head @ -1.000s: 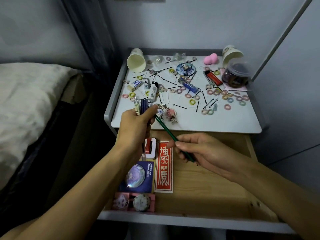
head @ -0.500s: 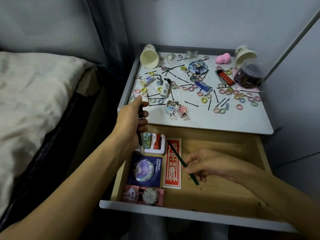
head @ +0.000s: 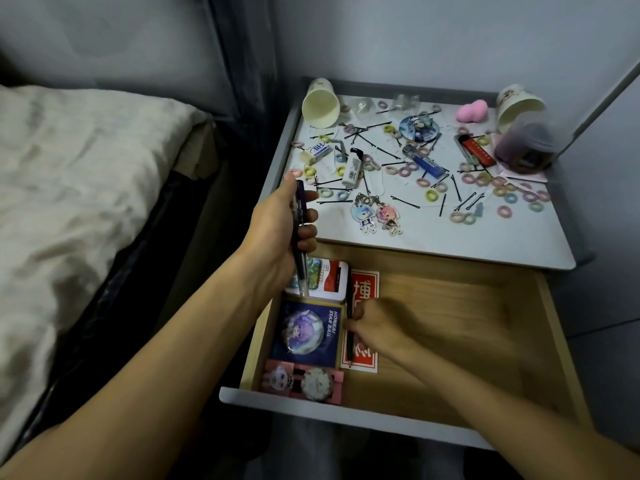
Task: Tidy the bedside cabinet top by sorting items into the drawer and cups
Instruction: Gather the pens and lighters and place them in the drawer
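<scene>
Right hand [head: 377,332] has shifted left inside the open drawer [head: 450,306], fingers pinching the green pencil [head: 350,348] along the red card [head: 365,285]; stowage is judged nearly complete. Left hand [head: 282,237] grips pens [head: 299,209] beside the cabinet top [head: 433,237], which carries hair ties [head: 431,195] and bobby pins [head: 405,201]; bed [head: 69,202] adjoins left

Single view, head-worn, wide-angle. Looked forward and steeply down from above near edge of open drawer [head: 450,323]. Drawer close, filled lower centre; cabinet top [head: 450,239] lay just beyond, against wall [head: 415,36]. Bed [head: 69,185] took left side. Edges bowed by lens.
</scene>
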